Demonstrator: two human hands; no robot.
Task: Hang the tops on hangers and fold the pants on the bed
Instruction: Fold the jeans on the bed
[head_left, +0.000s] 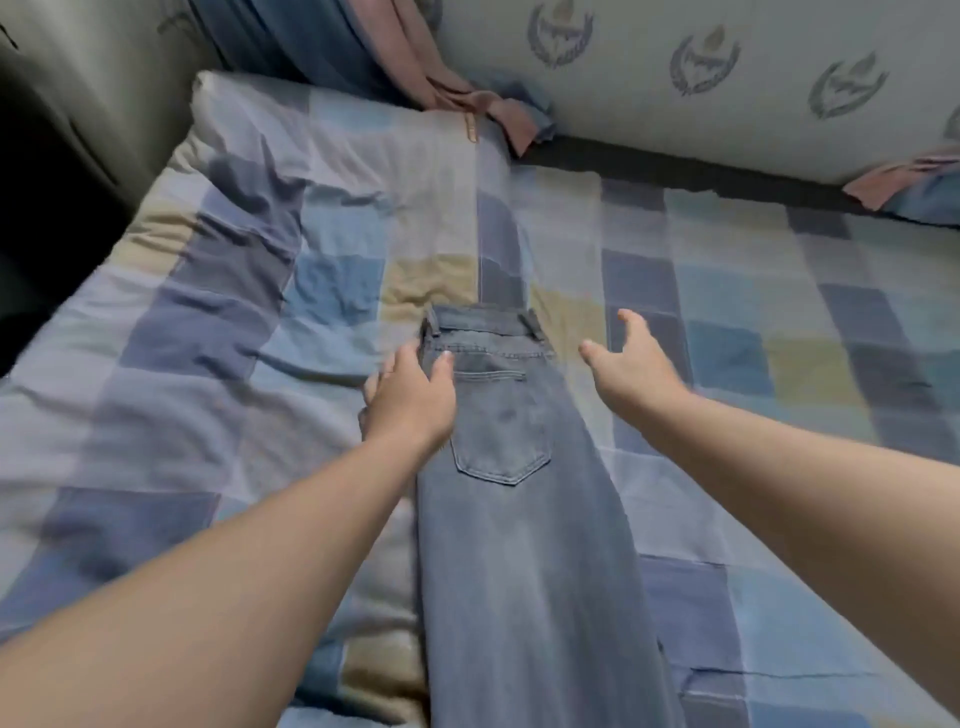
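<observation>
Jeans: laid lengthwise on the bed's checked cover, apparently doubled leg over leg, so that one narrow strip is offered for folding.
Waistband: pointed away from the person, towards the wall; the legs run back and out of view at the lower edge.
Back pocket: turned upward, so the seat side is on top and the front is hidden.
Left hand: laid flat with fingers spread over the jeans' left edge just below the waistband, the thumb on the denim. Nothing is pinched. The cloth is judged to be pinned or smoothed here so that it does not slide on the soft cover.
Right hand: released, fingers straight and apart, held just beside the right end of the waistband. No contact with denim can be made out; whether the cover is touched cannot be told.
Step judged in hand: the upper part is being flattened and squared before a fold across the length is made.
Risk: the cover is rumpled to the left, so wrinkles could be carried into the fold.
Pink and blue cloth: hung or bunched at the head of the bed against the patterned wall panel, well apart from the jeans.
</observation>
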